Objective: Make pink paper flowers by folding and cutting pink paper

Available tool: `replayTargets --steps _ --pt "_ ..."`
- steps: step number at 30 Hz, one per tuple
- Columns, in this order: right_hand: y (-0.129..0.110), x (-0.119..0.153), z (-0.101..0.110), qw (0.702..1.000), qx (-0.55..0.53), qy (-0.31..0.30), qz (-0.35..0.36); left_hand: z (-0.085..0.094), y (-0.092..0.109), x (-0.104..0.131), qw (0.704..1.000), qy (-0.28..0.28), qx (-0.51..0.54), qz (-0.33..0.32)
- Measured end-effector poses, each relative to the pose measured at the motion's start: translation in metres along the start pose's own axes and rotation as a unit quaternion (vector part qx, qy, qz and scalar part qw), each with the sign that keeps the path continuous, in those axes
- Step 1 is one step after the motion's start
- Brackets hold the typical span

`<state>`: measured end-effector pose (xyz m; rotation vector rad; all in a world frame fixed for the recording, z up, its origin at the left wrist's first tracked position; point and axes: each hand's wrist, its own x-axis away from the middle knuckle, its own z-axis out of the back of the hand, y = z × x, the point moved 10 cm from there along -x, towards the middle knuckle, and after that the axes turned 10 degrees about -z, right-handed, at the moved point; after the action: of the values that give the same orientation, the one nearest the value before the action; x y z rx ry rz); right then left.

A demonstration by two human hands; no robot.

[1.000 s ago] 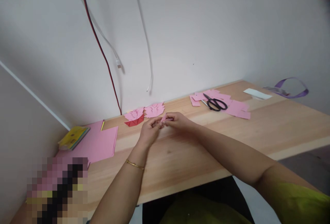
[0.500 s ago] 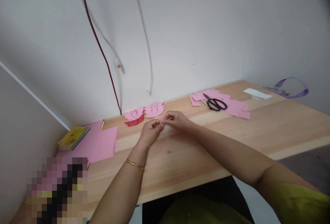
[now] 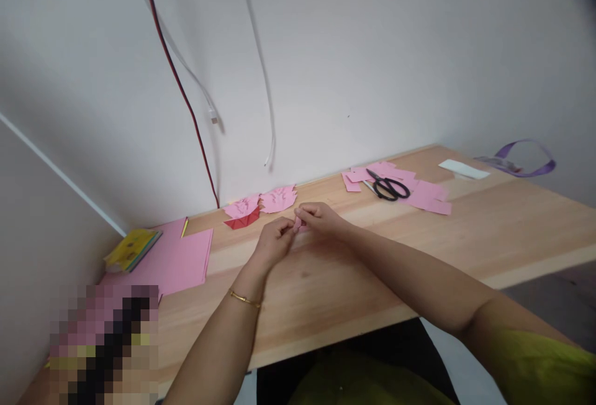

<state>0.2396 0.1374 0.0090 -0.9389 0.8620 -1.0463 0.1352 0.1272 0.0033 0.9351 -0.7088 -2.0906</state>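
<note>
At the far left, a yellow-covered book [image 3: 130,250] is laid on large pink paper sheets [image 3: 184,259], with a slim yellow stick [image 3: 185,227] lying near their back edge. A red-and-black cable [image 3: 190,110] is hung down the wall, and a white USB cable [image 3: 213,113] is suspended beside it. Against the wall, two pink paper cut-outs [image 3: 279,199] are placed side by side, with a folded red paper [image 3: 243,218] set at the front of the left one. The small pink paper piece [image 3: 298,223] is held above the wooden table [image 3: 326,287], between the two hands: it is pinched by the fingertips of the left hand [image 3: 274,240] and gripped by the thumb and fingers of the right hand [image 3: 321,218]. Farther right, black-handled scissors [image 3: 390,188] are rested on pink paper scraps [image 3: 431,197]. Beyond them, a white strip [image 3: 464,169] and a purple band [image 3: 531,173] are seen.
</note>
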Motion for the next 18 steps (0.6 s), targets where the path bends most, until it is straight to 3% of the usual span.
replayTargets --steps 5,8,10,13,18 --pt "0.024 -0.007 -0.005 0.984 -0.148 -0.034 -0.094 0.002 -0.002 0.0 1.0 0.013 0.008 0.01" --pt "0.032 -0.011 0.005 0.973 -0.211 0.009 -0.096 0.01 -0.013 0.001 0.995 0.065 0.055 0.054" --pt "0.032 -0.012 0.009 0.977 -0.197 0.025 -0.082 0.012 -0.02 0.002 0.986 0.092 0.11 0.08" --pt "0.024 -0.01 0.001 0.987 -0.153 -0.006 -0.057 0.008 -0.029 0.004 0.967 0.119 0.198 0.108" --pt "0.017 -0.006 -0.008 0.991 -0.13 -0.029 -0.03 0.001 -0.032 0.004 0.951 0.119 0.259 0.117"
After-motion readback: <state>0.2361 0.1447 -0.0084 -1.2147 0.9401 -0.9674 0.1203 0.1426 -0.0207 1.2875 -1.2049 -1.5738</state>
